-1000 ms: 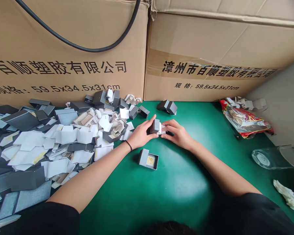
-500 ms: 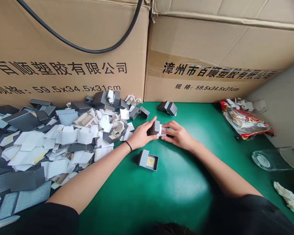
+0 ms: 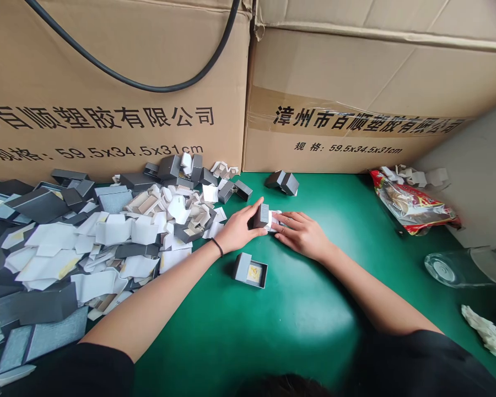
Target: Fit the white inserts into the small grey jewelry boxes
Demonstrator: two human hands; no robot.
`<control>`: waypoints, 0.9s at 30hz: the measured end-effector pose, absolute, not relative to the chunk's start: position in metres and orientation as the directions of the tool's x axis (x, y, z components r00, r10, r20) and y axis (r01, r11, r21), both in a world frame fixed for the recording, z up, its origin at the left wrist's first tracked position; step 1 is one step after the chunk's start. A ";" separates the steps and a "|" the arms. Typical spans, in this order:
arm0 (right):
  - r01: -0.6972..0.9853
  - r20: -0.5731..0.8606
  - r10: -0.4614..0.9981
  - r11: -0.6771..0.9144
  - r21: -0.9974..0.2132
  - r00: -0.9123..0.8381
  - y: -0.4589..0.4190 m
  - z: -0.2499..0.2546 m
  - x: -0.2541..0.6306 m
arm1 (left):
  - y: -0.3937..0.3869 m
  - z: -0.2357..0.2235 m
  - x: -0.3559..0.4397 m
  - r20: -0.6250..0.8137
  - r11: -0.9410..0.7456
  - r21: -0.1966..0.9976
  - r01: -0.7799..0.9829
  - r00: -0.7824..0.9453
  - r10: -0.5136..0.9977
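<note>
My left hand (image 3: 237, 228) is closed on a small dark grey box (image 3: 262, 215), with the thumb in front and the fingers behind it. White card (image 3: 276, 216) lies at the right side of that box. My right hand (image 3: 306, 236) rests over the card with its fingers stretched out towards the box, partly hiding it. Nearer to me on the table stands another small grey box (image 3: 242, 266), opened, with a yellowish patch inside its tray.
A large heap of grey boxes and white card inserts (image 3: 118, 227) covers the left side. Two grey boxes (image 3: 290, 183) lie near the cartons (image 3: 355, 94) at the back. At right are a red food packet (image 3: 413, 207), a clear cup (image 3: 444, 270) and crumpled tissue (image 3: 486, 333).
My right hand has flattened, its fingers going from bent at the white card to stretched over it. My left hand and the box in it stay in place.
</note>
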State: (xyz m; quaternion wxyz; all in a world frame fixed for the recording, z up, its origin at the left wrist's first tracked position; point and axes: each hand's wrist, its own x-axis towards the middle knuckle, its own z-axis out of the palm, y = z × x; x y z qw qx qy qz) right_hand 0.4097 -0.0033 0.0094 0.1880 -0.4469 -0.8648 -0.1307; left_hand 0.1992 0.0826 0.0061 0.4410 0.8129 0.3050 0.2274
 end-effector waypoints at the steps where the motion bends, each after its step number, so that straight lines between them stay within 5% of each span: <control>1: 0.824 0.467 0.720 0.565 0.034 -0.513 -0.003 0.008 0.410 | 0.083 0.006 0.199 0.098 -0.421 0.857 0.298 0.708 0.700; 17: 0.780 0.531 0.810 0.493 -0.386 -0.249 0.004 0.007 0.404 | 0.085 0.008 0.200 0.091 -0.430 0.845 0.320 0.705 0.703; 27: 0.715 0.429 0.893 0.388 -0.582 -0.136 0.009 0.011 0.386 | 0.083 0.011 0.200 0.110 -0.441 0.840 0.317 0.696 0.710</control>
